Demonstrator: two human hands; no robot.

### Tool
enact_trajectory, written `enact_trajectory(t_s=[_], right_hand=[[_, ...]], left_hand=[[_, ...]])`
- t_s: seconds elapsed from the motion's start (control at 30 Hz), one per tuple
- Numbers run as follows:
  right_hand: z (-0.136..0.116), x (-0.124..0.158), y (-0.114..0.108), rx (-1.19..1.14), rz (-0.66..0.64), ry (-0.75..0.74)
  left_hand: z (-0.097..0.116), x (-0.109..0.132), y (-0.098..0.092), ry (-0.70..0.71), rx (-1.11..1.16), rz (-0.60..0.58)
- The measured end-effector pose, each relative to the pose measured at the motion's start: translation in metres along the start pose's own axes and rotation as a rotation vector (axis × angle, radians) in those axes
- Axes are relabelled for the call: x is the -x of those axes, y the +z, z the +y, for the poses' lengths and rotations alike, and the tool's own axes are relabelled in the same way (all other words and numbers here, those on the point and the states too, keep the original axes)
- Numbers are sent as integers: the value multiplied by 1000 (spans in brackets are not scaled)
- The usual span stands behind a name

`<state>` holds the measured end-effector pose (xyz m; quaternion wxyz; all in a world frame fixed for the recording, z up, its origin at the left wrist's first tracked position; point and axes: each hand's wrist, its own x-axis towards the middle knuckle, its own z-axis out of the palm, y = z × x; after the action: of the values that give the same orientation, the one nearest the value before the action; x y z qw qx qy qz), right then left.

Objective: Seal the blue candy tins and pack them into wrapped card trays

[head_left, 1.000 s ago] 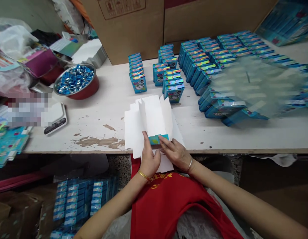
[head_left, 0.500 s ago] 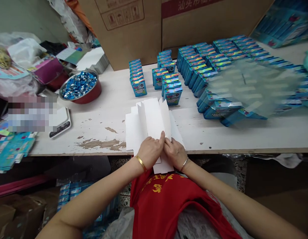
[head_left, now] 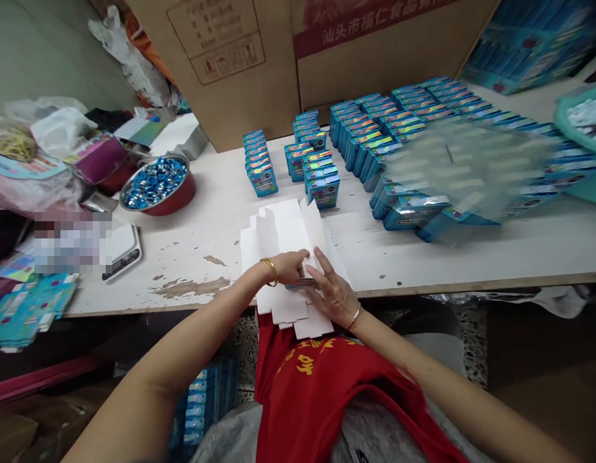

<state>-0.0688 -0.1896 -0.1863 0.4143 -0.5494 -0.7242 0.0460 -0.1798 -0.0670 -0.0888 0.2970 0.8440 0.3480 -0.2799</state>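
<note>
Here we are at the front edge of the white-painted table, where a folded white card blank lies flat, its long axis running straight out from the person, its upright creased flaps pointing away and its near end hanging over the table edge above a red T-shirt. Tucked low between the hands, a sliver of small blue box shows on the card, mostly covered. The left hand, gold bangle on the wrist, comes in from the side, fingers extended and together, lying across the card right by that box; whether it's actually gripping, I can't tell. The right hand, silver bangle on, is open with fingers spread, pressing on the card's near right side. Ahead, the card stops just short of the stacked blue candy boxes. Out to the left, well apart, sit a red bowl of blue-wrapped sweets and a digital scale. Over on the right, more blue boxes lie in rows under a blurred translucent sheet.
</note>
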Motion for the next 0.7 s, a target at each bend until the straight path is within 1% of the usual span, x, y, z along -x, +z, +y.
enact_trajectory(t_s=[0.03, 0.07, 0.1, 0.13, 0.17, 0.2, 0.27, 0.3, 0.33, 0.37, 0.4, 0.43, 0.47, 0.5, 0.57, 0.6, 0.63, 0.7], right_hand=[[0, -2, -4, -59, 43, 66], [1, -6, -9, -111, 77, 164], [3, -11, -13, -154, 88, 271], [7, -17, -17, -184, 65, 363], [13, -24, -21, -202, 3, 419], [19, -31, -25, -205, -93, 431], [31, -44, -34, -150, -324, 379], [36, -49, -39, -94, -426, 335], [39, -52, -43, -25, -509, 283], [40, -54, -48, 52, -576, 223], [40, -55, -52, 129, -627, 158], [39, -55, -55, 203, -664, 96], [37, -53, -57, 267, -687, 42], [34, -51, -58, 319, -699, 1], [28, -47, -58, 381, -688, -45], [26, -46, -57, 390, -674, -50], [25, -46, -56, 388, -663, -45], [23, -48, -52, 372, -655, -4]], left_hand=[[2, 1, 1, -30, 35, 2], [6, 3, 3, -50, 49, 29], [12, 5, 8, -59, 40, 75], [21, 7, 13, -55, 11, 129], [30, 10, 20, -36, -24, 176], [39, 12, 25, 4, -48, 201], [51, 18, 31, 139, -45, 214], [52, 21, 30, 215, -23, 241], [49, 23, 25, 280, 4, 305], [41, 25, 18, 321, 13, 405], [28, 26, 10, 327, -3, 528], [11, 27, 1, 300, -49, 651], [-7, 26, -7, 259, -131, 723], [-26, 25, -13, 215, -209, 730], [-59, 20, -19, 191, -314, 590], [-71, 17, -19, 201, -345, 514], [-79, 14, -18, 217, -373, 457], [-85, 7, -15, 231, -438, 423]])
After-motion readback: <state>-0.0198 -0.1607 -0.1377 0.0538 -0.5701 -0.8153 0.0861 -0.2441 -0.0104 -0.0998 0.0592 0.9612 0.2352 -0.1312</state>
